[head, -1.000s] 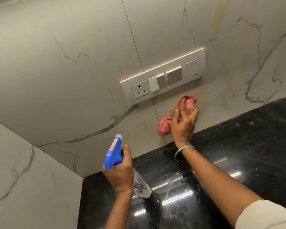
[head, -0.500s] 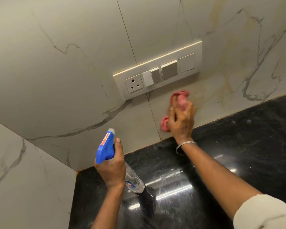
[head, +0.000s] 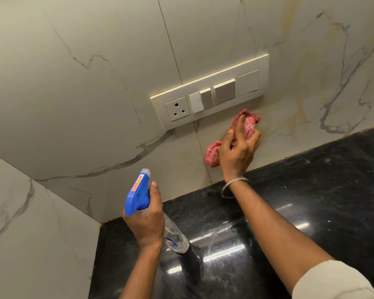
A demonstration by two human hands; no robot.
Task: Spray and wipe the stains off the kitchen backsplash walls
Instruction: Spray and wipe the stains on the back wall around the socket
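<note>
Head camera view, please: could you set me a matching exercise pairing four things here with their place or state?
1. spray bottle
2. red checked cloth
3. switch panel
4. countertop

a. fixed on the backsplash
b. black, glossy, streaked
c. gripped by the left hand
d. pressed to the backsplash by the right hand

Pairs: 1-c, 2-d, 3-a, 4-b.

left hand (head: 146, 221) grips the spray bottle (head: 137, 195), thumb raised; outstretched right hand (head: 238, 152) clutches the cloth (head: 250, 125).
</note>
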